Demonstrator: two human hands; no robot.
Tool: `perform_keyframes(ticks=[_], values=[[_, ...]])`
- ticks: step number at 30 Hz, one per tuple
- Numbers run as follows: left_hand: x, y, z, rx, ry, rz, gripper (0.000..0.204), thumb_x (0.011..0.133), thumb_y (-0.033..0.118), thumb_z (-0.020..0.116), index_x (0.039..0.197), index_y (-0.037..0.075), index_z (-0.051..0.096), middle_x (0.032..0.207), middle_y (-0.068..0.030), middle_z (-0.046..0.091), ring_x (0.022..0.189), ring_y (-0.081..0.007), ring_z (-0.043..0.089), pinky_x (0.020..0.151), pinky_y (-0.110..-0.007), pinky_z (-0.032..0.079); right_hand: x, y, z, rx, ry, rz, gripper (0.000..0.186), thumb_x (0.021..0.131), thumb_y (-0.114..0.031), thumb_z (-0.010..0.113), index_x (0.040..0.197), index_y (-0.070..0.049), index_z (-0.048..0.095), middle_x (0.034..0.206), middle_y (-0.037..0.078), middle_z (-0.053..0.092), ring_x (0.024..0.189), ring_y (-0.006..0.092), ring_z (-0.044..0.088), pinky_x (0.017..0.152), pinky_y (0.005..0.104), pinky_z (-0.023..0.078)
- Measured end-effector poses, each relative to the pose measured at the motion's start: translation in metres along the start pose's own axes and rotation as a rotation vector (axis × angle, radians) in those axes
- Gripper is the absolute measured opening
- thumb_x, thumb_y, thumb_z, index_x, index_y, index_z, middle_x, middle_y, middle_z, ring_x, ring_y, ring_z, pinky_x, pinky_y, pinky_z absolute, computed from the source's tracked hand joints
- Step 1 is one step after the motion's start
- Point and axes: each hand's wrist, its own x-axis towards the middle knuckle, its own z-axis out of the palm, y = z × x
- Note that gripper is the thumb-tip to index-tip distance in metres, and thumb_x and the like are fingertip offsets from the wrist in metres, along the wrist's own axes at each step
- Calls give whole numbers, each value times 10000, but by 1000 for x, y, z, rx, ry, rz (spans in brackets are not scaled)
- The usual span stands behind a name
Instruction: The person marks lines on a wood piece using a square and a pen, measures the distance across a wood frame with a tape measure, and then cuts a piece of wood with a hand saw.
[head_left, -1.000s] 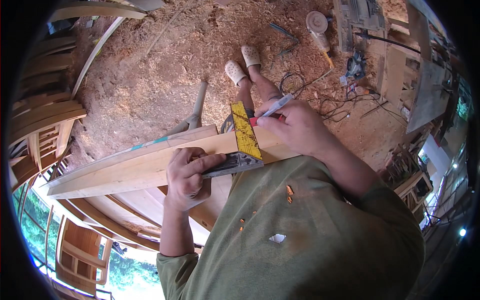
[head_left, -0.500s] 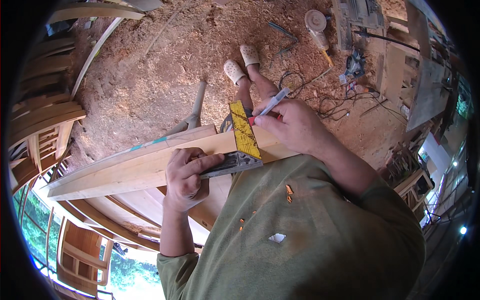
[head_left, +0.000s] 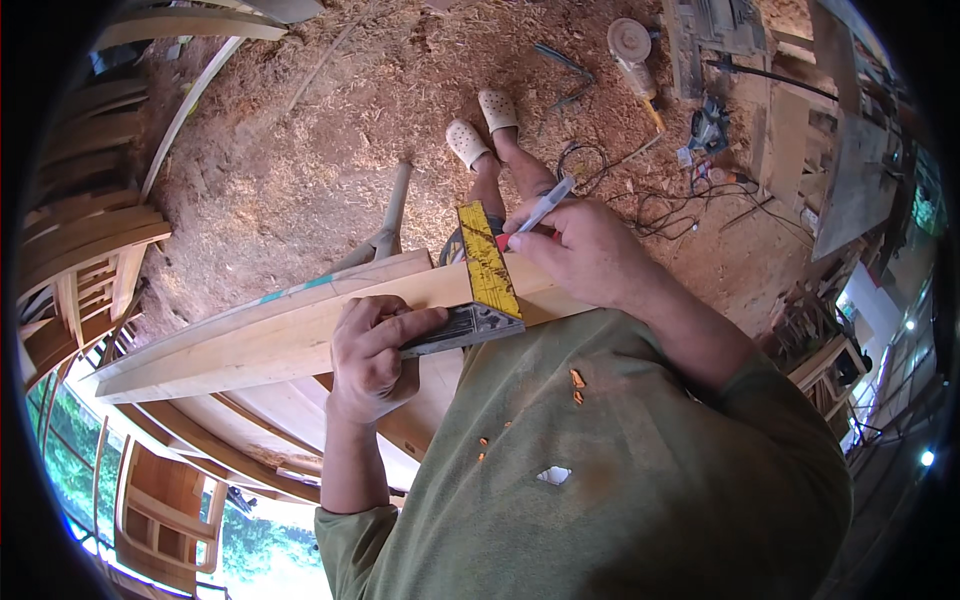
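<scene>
Yellow-bladed, the square point(head_left: 489, 275) lies across pale timber point(head_left: 270, 345), its dark handle point(head_left: 465, 328) gripped by the left hand point(head_left: 372, 350) along the near edge; the right hand point(head_left: 590, 250) pinches a pen point(head_left: 546, 208) beside the blade point(head_left: 482, 248); shaving-strewn floor point(head_left: 290, 180) stretches beyond.

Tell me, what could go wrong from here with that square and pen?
The left hand grips the square by its dark end, so its yellow blade might swing on the board.
The right hand has the pen close to the blade; a push could nudge it.
Loose cords lie on the floor near the clogs and might cause a trip.
</scene>
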Motion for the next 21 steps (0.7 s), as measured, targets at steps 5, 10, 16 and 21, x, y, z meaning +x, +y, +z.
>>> perform_keyframes(ticks=[5,10,16,21], values=[[-3,-5,1,9,-30,25,928,686,-176,604,1388,367,335,964,-55,753,653,-271,621,558,-355,490,1,-4,-1,14,-9,12,186,925,-127,656,1057,-4,703,925,134,738,867,199,718,776,318,545],[-3,-4,2,-12,-13,31,976,694,-168,606,1433,394,304,965,-50,753,650,-265,622,558,-349,490,2,1,2,10,1,-5,182,927,-122,650,1053,0,701,932,138,735,879,205,717,781,322,543],[-2,-4,1,-3,-18,29,1051,699,-164,608,1475,446,246,957,-47,753,650,-255,624,560,-346,490,3,1,2,8,-20,43,174,928,-116,643,1044,1,699,941,133,729,890,201,709,788,324,536],[-1,-2,1,10,-15,22,1066,698,-162,607,1474,468,237,954,-43,754,652,-254,626,562,-344,491,3,2,1,7,-58,46,158,931,-106,637,1030,1,697,932,128,726,880,186,705,785,310,533]])
